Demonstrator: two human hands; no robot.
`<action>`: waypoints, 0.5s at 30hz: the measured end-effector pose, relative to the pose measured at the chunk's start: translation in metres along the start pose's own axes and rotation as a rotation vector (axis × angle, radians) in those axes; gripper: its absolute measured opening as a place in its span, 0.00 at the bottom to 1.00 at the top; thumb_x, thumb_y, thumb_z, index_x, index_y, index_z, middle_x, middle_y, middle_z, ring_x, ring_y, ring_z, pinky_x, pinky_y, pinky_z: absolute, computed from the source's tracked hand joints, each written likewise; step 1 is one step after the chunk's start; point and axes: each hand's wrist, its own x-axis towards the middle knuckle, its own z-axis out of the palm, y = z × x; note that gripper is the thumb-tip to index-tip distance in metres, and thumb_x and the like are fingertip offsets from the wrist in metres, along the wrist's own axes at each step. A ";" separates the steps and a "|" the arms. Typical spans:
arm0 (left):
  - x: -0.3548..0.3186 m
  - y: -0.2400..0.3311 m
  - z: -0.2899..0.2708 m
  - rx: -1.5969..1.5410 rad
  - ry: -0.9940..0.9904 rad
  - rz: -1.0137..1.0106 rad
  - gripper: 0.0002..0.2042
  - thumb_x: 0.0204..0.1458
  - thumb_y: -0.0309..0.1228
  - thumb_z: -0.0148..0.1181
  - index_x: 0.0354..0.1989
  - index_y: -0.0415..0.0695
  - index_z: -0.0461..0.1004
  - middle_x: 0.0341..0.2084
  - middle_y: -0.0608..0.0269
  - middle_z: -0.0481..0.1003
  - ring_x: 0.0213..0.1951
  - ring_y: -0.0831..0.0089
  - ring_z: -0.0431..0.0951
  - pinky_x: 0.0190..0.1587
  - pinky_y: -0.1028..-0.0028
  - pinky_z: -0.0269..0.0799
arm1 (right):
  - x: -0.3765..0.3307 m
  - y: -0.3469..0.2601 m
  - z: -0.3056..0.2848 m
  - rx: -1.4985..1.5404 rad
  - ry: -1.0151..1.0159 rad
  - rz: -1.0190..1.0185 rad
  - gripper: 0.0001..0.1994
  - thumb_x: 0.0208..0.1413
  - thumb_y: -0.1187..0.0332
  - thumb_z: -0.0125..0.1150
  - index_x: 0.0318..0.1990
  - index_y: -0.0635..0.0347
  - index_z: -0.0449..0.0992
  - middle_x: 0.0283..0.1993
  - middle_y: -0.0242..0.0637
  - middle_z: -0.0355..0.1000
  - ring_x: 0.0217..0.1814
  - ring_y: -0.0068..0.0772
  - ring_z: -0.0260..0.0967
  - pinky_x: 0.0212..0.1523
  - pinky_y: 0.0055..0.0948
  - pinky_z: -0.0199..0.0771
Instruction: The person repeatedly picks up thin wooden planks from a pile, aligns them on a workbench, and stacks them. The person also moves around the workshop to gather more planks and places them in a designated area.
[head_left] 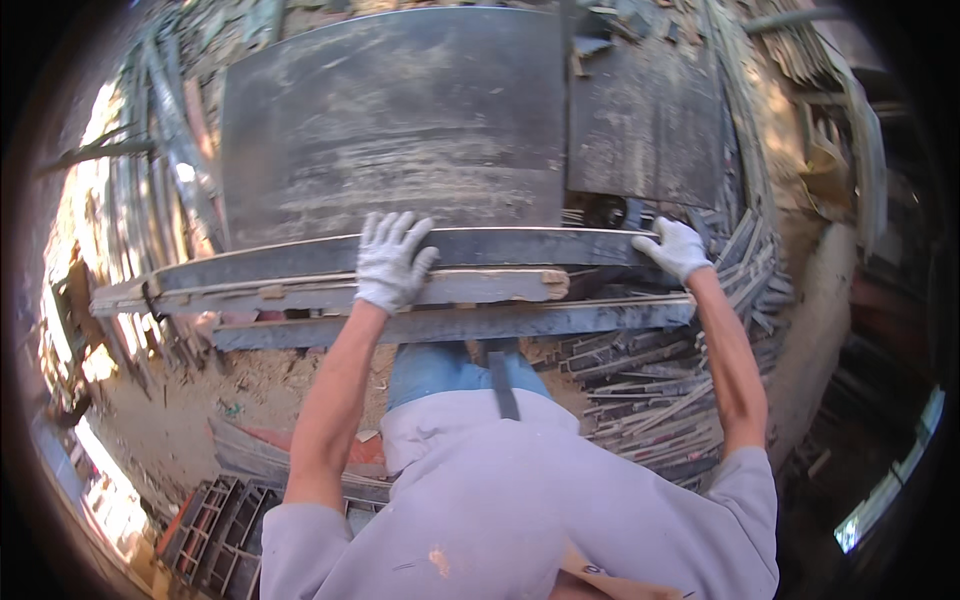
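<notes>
My left hand (393, 262), in a white work glove, lies with its fingers stretched out across a long dark wooden plank (520, 246) and the shorter grey plank (480, 288) in front of it. The shorter plank has a rough, pale broken end. My right hand (678, 248), gloved too, is closed around the right end of the long dark plank, its thumb on the near side; the fingertips are partly hidden. Nearer my body, a third grey plank (450, 324) runs crosswise, apart from both hands.
Beyond the planks lies a large dark panel (400, 130), with a smaller dark panel (645, 120) to its right. Piled thin wood strips (650, 390) lie at the right. Long poles (170, 130) stand at the left. Metal frames (220, 530) rest at the lower left.
</notes>
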 end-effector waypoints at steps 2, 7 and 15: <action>0.009 0.011 0.022 -0.049 -0.011 0.017 0.20 0.62 0.47 0.60 0.56 0.50 0.77 0.49 0.58 0.78 0.54 0.54 0.75 0.65 0.50 0.62 | -0.004 0.040 0.031 -0.071 0.142 -0.053 0.33 0.54 0.32 0.65 0.38 0.59 0.83 0.42 0.52 0.80 0.48 0.57 0.79 0.47 0.51 0.76; 0.023 0.022 0.038 -0.062 -0.026 -0.027 0.15 0.60 0.40 0.63 0.52 0.50 0.79 0.46 0.58 0.78 0.51 0.54 0.76 0.59 0.54 0.66 | -0.013 0.056 0.033 -0.047 0.518 -0.218 0.44 0.41 0.41 0.79 0.64 0.56 0.74 0.68 0.48 0.68 0.69 0.54 0.65 0.69 0.53 0.64; 0.024 0.027 0.043 -0.060 -0.032 0.000 0.19 0.62 0.39 0.60 0.61 0.50 0.77 0.49 0.56 0.78 0.53 0.54 0.76 0.66 0.51 0.64 | 0.003 0.081 0.082 -0.352 0.128 -0.252 0.22 0.40 0.71 0.67 0.47 0.62 0.75 0.44 0.46 0.73 0.49 0.48 0.72 0.49 0.45 0.72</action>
